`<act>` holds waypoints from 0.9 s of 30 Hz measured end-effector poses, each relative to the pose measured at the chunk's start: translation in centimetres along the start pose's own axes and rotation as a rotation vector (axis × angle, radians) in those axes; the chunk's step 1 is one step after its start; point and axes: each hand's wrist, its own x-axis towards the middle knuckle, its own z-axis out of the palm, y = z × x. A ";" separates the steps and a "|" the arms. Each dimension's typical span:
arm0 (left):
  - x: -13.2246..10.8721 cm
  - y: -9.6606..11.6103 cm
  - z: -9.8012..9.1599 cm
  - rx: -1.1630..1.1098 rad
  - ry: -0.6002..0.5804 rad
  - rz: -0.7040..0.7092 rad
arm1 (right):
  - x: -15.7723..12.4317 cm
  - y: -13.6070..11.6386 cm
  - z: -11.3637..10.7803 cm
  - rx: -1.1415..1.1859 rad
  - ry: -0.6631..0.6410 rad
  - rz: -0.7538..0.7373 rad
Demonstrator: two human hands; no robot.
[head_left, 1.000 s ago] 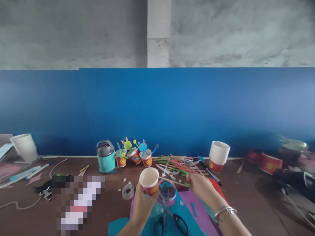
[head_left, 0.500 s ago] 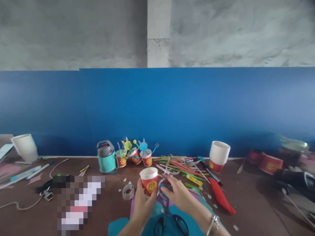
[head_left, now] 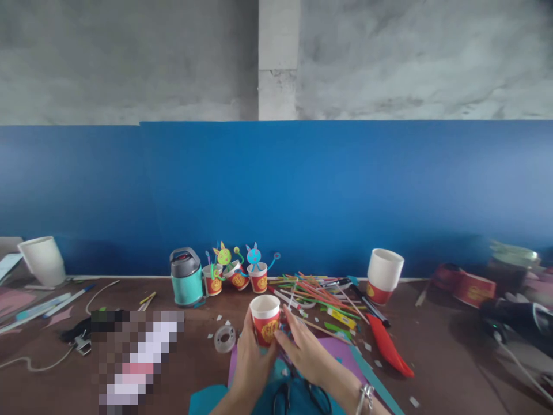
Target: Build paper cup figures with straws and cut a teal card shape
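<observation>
Our paper cup (head_left: 264, 323) is upright between our hands, nearer us than the small cups (head_left: 259, 281) with paper figures (head_left: 254, 257). Scissors (head_left: 320, 397) lie below, a tape roll (head_left: 225, 339) left. Our left hand (head_left: 254, 363) grips the cup; our right hand (head_left: 309, 353), half open, is beside it, contact unclear.

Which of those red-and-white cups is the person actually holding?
The frontmost cup, upright in the left hand, with the right hand close beside it. The other cups sit farther back, out of both hands.
</observation>
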 end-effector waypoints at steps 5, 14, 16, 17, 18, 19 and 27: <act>0.3 -0.9 0.1 0.060 0.126 0.021 | 1.5 4.3 -2.5 -0.340 0.152 0.111; 0.4 -2.1 0.2 0.065 0.245 0.068 | 1.2 9.7 -4.5 -0.603 0.318 0.248; 0.4 -1.9 0.2 0.096 0.249 0.104 | 1.1 9.6 -4.4 -0.603 0.327 0.250; 0.3 -1.7 0.1 0.113 0.258 0.123 | 1.1 9.5 -4.4 -0.604 0.331 0.246; 0.2 -1.4 0.1 0.133 0.271 0.145 | 1.2 9.4 -4.5 -0.601 0.339 0.243; 0.1 -1.1 -0.1 0.154 0.289 0.177 | 1.2 9.2 -4.6 -0.590 0.357 0.236; -3.4 1.9 -0.6 0.060 0.182 0.558 | 1.0 3.7 -3.3 -0.202 0.543 -0.249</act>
